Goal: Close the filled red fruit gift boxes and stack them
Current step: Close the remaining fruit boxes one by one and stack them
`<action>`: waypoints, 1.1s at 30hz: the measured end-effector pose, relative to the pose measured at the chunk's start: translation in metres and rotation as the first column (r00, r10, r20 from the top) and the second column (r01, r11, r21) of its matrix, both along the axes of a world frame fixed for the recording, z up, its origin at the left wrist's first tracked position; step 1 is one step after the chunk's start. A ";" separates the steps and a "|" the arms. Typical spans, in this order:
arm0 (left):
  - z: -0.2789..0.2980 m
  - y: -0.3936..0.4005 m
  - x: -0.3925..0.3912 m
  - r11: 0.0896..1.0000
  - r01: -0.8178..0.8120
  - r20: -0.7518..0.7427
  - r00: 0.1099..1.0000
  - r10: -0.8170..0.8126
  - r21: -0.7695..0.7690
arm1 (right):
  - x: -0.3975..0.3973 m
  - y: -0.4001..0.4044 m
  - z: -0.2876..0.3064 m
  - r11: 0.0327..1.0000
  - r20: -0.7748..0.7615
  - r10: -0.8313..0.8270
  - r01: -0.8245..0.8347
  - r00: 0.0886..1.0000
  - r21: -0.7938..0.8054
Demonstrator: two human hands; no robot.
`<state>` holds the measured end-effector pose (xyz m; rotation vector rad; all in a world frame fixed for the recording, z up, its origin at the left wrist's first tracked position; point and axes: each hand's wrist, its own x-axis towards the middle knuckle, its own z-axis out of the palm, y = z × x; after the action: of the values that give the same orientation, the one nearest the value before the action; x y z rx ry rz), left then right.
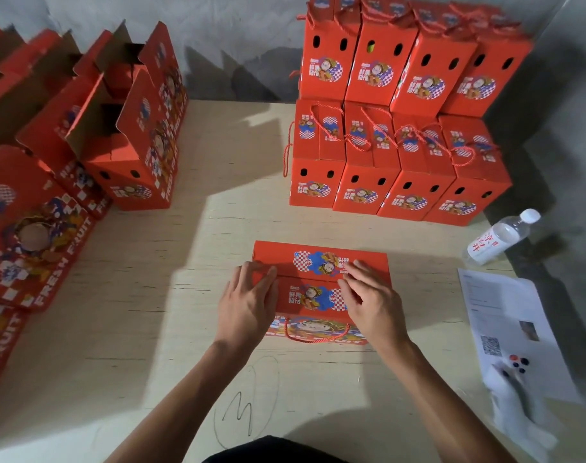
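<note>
A red fruit gift box [318, 262] stands in front of me on the table, its two top flaps folded down and meeting along the middle. My left hand [251, 302] lies on the left end of the top, fingers fairly straight, pressing at the seam. My right hand [371, 299] presses the right end with straight fingers. A red rope handle [318, 339] hangs down the box's near face. Closed boxes [398, 162] are stacked in two tiers at the back right. Open boxes [124, 138] with raised flaps stand in rows at the left.
A clear water bottle [502, 237] lies at the right table edge. Near it are a printed paper sheet [505, 322] and a white controller [515, 379]. The wooden table [184, 262] has pencil marks near me. A grey wall runs behind.
</note>
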<state>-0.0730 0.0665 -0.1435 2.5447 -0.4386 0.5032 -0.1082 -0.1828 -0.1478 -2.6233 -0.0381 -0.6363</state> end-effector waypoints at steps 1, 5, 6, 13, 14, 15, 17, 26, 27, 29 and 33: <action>0.002 -0.004 -0.001 1.000 0.001 -0.007 1.000 -0.001 0.031 | 0.002 -0.002 0.002 0.999 -0.033 0.028 -0.028 0.999 0.018; 0.004 -0.017 -0.010 0.988 0.059 -0.036 0.998 -0.055 0.140 | 0.014 -0.014 0.011 0.990 -0.215 0.141 -0.143 0.966 0.005; 0.004 -0.018 -0.012 0.982 0.088 -0.069 0.995 -0.078 0.167 | 0.020 -0.017 0.013 0.990 -0.278 0.104 -0.125 0.955 -0.059; -0.007 -0.004 0.001 0.923 0.262 -0.139 0.963 -0.230 0.283 | 0.045 -0.021 0.013 0.978 -0.237 -0.095 0.047 0.967 -0.202; -0.007 0.000 0.009 0.919 0.288 -0.141 0.956 -0.259 0.270 | 0.046 -0.018 0.014 0.973 -0.227 -0.139 0.090 0.964 -0.214; -0.007 0.004 0.017 0.915 0.312 -0.137 0.949 -0.285 0.257 | 0.045 -0.014 0.015 0.965 -0.223 -0.190 0.140 0.956 -0.222; -0.008 0.012 0.031 0.928 0.306 -0.132 0.950 -0.283 0.214 | 0.040 -0.008 0.017 0.945 -0.225 -0.298 0.253 0.928 -0.208; -0.039 -0.004 0.016 0.780 -0.545 -0.856 0.516 0.022 -0.308 | 0.010 -0.006 0.014 0.883 -0.556 -0.356 0.465 0.751 0.063; -0.038 -0.010 0.013 0.701 -0.648 -0.923 0.384 -0.035 -0.296 | 0.006 -0.008 0.014 0.857 -0.612 -0.247 0.464 0.751 0.223; -0.029 -0.016 0.008 0.573 -0.771 -0.951 0.135 -0.279 -0.278 | -0.003 -0.007 0.010 0.655 -0.631 0.002 0.475 0.776 0.587; -0.018 -0.014 0.014 0.219 -0.929 -0.787 0.110 -0.607 -0.299 | -0.003 0.001 0.009 0.230 -0.575 0.152 0.537 0.804 0.812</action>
<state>-0.0594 0.0523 -0.1611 0.9042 0.8127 -0.8249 -0.1112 -0.1821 -0.1392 -1.3929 0.7023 0.1420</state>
